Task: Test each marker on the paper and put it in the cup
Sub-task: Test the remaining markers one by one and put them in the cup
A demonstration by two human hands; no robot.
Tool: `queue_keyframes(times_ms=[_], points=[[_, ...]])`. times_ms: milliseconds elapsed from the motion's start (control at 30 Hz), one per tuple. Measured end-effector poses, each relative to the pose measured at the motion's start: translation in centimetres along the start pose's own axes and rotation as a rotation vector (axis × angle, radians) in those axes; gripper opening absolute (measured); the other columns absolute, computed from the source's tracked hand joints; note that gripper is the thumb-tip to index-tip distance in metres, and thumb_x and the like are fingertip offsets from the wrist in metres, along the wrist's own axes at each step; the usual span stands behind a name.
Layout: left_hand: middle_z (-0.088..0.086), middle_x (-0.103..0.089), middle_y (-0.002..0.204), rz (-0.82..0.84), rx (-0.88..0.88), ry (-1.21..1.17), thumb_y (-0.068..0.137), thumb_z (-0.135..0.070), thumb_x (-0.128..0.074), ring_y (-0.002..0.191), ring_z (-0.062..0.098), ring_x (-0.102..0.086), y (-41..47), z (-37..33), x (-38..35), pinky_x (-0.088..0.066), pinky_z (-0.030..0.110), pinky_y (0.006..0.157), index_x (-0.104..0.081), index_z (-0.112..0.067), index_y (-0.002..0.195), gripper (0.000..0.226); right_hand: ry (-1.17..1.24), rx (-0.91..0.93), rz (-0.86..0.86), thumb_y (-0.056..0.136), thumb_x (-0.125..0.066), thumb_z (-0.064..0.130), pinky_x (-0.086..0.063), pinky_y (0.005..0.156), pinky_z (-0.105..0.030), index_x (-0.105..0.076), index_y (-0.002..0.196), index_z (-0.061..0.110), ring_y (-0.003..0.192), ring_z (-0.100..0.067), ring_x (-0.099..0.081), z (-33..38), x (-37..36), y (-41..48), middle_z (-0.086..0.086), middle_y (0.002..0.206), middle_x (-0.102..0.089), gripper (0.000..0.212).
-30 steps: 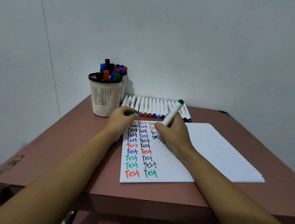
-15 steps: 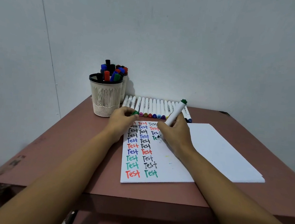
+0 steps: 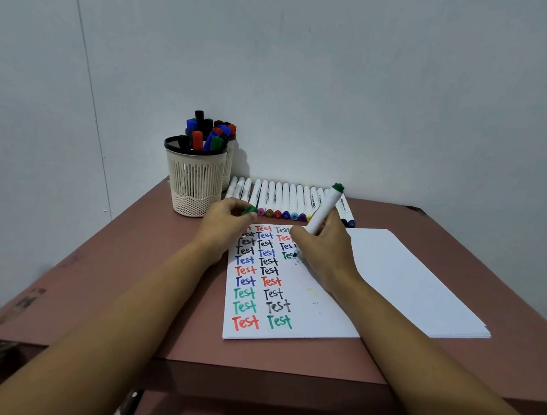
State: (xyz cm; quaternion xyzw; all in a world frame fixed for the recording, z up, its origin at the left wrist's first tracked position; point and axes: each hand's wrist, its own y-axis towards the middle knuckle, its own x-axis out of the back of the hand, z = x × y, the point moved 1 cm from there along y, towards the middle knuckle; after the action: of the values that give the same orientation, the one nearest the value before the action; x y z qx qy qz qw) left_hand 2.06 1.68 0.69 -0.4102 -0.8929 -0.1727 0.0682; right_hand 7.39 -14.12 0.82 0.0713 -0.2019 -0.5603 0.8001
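We see the cup (image 3: 195,184), crowded with markers (image 3: 205,136), near the table's (image 3: 113,276) back left edge. Our left hand (image 3: 228,223) pinches a green cap (image 3: 250,209) at the paper's (image 3: 407,283) top edge. Our right hand (image 3: 324,247) grips the green marker (image 3: 324,208), its tip on the sheet; blank paper stretches rightward toward the table edge.

Forearms, left hand (image 3: 227,220) and right hand (image 3: 324,247) are bare.

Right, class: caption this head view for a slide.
Right hand tests a green marker on the paper; left hand holds its cap.
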Motion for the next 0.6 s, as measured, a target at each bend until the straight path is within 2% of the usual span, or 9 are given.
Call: queue_keyframes(times_ms=[167,267,400,600], points=[[0.008,-0.062,0.104,0.0,0.003,0.0,0.088,-0.013,-0.061,0.093,0.02,-0.059,-0.08,-0.02,0.0,-0.05,0.035,0.089,-0.061,-0.006,0.111,0.024,0.062,-0.047,-0.026,0.077,-0.063,0.01,-0.046,0.06,-0.031,-0.044,0.078,0.022,0.065,-0.02,-0.052,-0.3,0.04,0.13,-0.002,0.074,-0.052,0.022],[0.009,-0.063,0.103,0.001,0.0,-0.001,0.087,-0.013,-0.062,0.089,0.019,-0.058,-0.03,0.05,0.01,-0.05,0.034,0.088,-0.062,-0.006,0.109,0.023,0.055,-0.046,-0.083,0.079,-0.063,0.01,-0.048,0.059,-0.031,-0.044,0.078,0.023,0.061,-0.017,-0.052,-0.23,0.16,0.12,0.001,0.071,-0.051,0.023],[0.007,-0.063,0.104,0.002,0.009,0.0,0.087,-0.014,-0.062,0.094,0.02,-0.059,-0.02,0.09,0.01,-0.049,0.036,0.091,-0.062,-0.006,0.111,0.025,0.02,-0.022,-0.065,0.08,-0.063,0.01,-0.05,0.059,-0.031,-0.044,0.079,0.024,0.06,-0.013,-0.052,0.06,0.18,-0.09,0.002,0.071,-0.051,0.024],[0.008,-0.063,0.104,0.007,-0.002,0.006,0.088,-0.014,-0.061,0.093,0.019,-0.058,-0.05,-0.02,0.0,-0.049,0.033,0.088,-0.061,-0.005,0.112,0.026,-0.011,-0.009,-0.042,0.082,-0.06,0.01,-0.046,0.055,-0.025,-0.043,0.08,0.026,0.06,-0.009,-0.049,0.36,0.25,-0.19,0.004,0.07,-0.049,0.023]])
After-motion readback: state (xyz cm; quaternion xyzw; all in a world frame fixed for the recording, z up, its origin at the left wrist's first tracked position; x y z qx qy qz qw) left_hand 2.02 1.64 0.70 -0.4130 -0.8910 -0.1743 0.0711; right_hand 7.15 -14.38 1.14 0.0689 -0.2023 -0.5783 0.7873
